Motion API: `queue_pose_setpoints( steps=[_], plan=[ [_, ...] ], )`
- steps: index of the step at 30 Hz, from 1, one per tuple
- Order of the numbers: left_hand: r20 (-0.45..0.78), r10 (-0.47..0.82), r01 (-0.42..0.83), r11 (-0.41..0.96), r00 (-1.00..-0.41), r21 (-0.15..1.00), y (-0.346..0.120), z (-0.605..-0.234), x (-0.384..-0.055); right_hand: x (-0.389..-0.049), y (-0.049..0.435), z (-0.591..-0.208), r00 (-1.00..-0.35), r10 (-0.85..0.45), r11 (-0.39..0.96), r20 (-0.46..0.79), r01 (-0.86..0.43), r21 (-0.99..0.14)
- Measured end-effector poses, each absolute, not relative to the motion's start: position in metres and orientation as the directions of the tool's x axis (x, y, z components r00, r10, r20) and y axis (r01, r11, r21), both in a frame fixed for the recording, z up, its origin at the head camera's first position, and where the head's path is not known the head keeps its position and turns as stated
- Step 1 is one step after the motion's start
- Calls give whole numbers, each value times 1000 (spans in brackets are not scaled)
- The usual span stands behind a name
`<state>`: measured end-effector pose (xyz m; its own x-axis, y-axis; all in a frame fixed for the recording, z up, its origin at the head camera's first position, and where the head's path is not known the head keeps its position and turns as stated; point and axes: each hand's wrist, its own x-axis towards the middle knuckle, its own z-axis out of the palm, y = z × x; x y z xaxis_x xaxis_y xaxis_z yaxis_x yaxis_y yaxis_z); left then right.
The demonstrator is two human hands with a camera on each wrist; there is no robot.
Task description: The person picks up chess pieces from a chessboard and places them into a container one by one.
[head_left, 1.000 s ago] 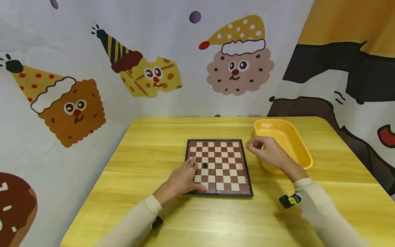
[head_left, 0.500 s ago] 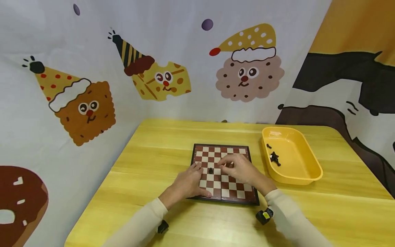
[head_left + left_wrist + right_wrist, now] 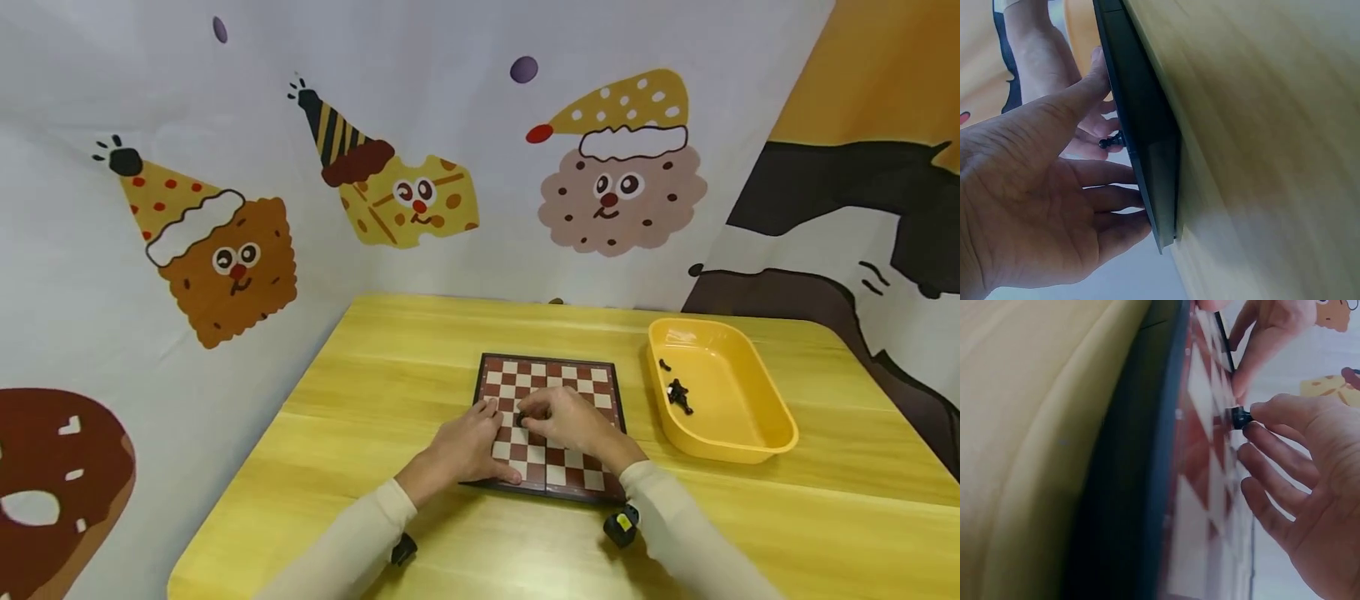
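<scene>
A dark-red and white chessboard (image 3: 598, 377) with a black frame lies on the table. One small black chess pawn (image 3: 521, 419) stands upright on its left half. My right hand (image 3: 573, 421) reaches over the board and pinches this pawn between thumb and fingertips; in the right wrist view the pawn (image 3: 1239, 419) has its base at the board. My left hand (image 3: 465, 446) rests on the board's left side, fingers extended on the squares and thumb at the front edge. In the left wrist view, the left hand's fingertips (image 3: 1124, 228) press against the board's top.
To the right of the board stands a yellow plastic tray (image 3: 731, 404), with several black chess pieces (image 3: 678, 395) along its left side. The wooden table (image 3: 397, 350) meets a printed cloth backdrop (image 3: 495, 275) at the back and left.
My right hand has moved left from beside the tray, over the board, and now pinches the pawn. My left hand stays on the board. The head view has shifted slightly.
</scene>
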<state>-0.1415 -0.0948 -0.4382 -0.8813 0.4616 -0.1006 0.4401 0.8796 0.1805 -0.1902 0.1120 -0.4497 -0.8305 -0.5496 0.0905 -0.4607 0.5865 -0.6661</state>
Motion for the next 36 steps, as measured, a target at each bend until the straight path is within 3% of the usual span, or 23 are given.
queue_pose_setpoints(
  steps=[6, 19, 29, 36],
  plan=[
    [-121, 453, 437, 889, -883, 135, -104, -439, -141, -192, 101, -459, -848, -522, 572, 90, -426, -701],
    [-125, 444, 414, 886, -887, 209, -98, -441, -136, -183, 108, -460, -838, -517, 559, 178, -487, -671],
    [-95, 447, 411, 874, -890, 260, -96, -440, -136, -183, 119, -450, -864, -481, 559, 152, -435, -706],
    [-110, 452, 413, 873, -885, 259, -92, -441, -138, -183, 135, -439, -884, -434, 631, 172, -434, -643]
  ],
)
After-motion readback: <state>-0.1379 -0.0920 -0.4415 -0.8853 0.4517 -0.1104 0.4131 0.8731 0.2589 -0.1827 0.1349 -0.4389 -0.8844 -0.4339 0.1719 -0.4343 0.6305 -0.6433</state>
